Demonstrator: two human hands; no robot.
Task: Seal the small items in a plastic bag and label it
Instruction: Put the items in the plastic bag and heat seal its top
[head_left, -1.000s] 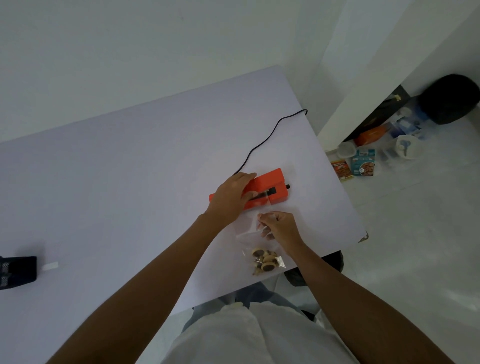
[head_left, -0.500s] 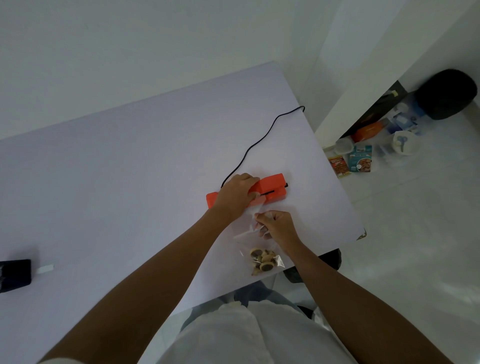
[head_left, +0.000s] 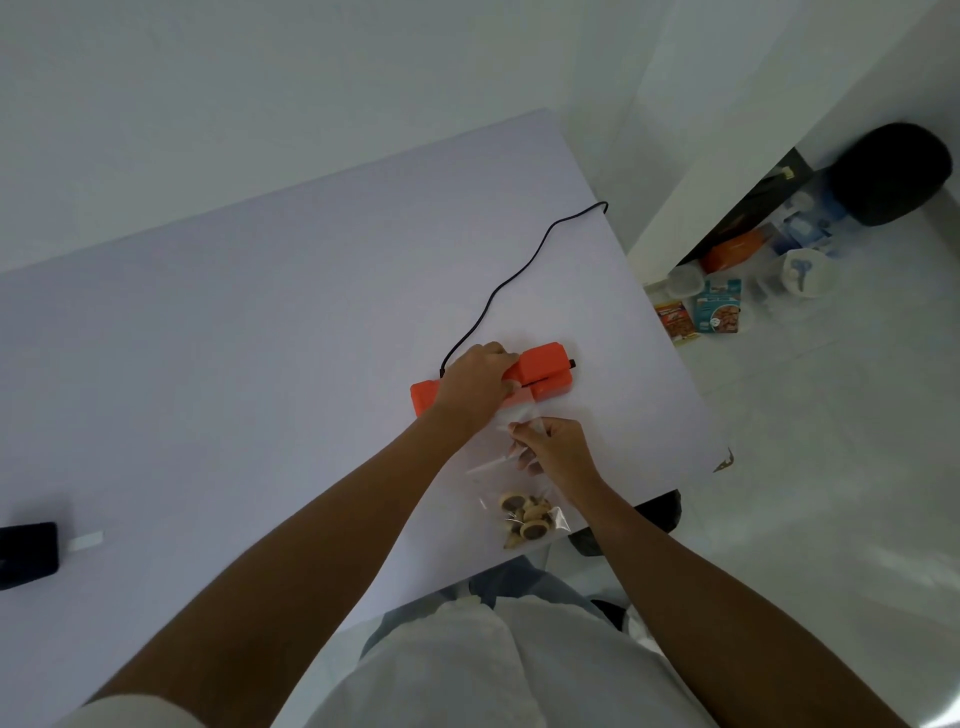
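Head view had the left hand (head_left: 475, 384) gripping the sealer (head_left: 545, 366) and the right hand (head_left: 558, 452) pinching the bag (head_left: 493, 467) just beside it (items (head_left: 524, 519) bunched low, near the table (head_left: 260, 338) front edge), table spreading wide leftward.

**White room, pale bench, clutter by the pillar**

A pale, lilac-white bench (head_left: 260, 338) runs up to a plain white wall (head_left: 260, 93). To its right, a white pillar (head_left: 753, 130) meets a glossy white tiled floor (head_left: 831, 493) that shows soft reflections. Near the pillar's foot lie a blue food packet (head_left: 719, 312), a red packet (head_left: 675, 322), a white tub (head_left: 805, 270) and a round black object (head_left: 891, 174). The light is even and diffuse.
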